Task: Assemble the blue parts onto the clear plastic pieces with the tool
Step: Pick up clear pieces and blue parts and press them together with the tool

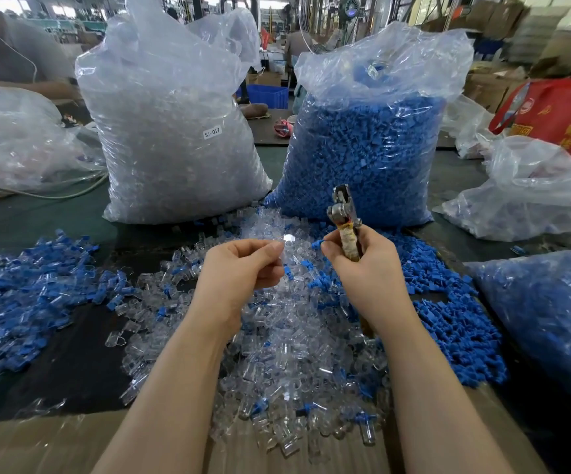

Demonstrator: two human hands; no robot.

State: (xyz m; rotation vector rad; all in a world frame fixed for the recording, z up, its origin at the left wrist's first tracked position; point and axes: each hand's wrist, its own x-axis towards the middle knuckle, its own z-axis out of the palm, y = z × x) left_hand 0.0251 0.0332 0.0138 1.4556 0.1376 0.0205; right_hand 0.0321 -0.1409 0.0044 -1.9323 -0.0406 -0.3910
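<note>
My left hand (239, 265) pinches a small clear plastic piece (286, 249) between thumb and fingertips above the middle of the table. To its right, my right hand (359, 265) grips the taped handles of a metal plier-like tool (344, 213), jaws pointing up, and also pinches a small blue part (316, 243) at its fingertips. The two hands are a short gap apart. Beneath them lies a heap of loose clear pieces (287, 354). Loose blue parts (455, 323) are heaped to the right.
A tall bag of clear pieces (167, 131) and a bag of blue parts (369, 148) stand behind the hands. A pile of mixed blue-and-clear pieces (20, 295) lies on the left. Another bag of blue parts (551, 319) sits at the right edge. Cardboard (37, 446) lines the near edge.
</note>
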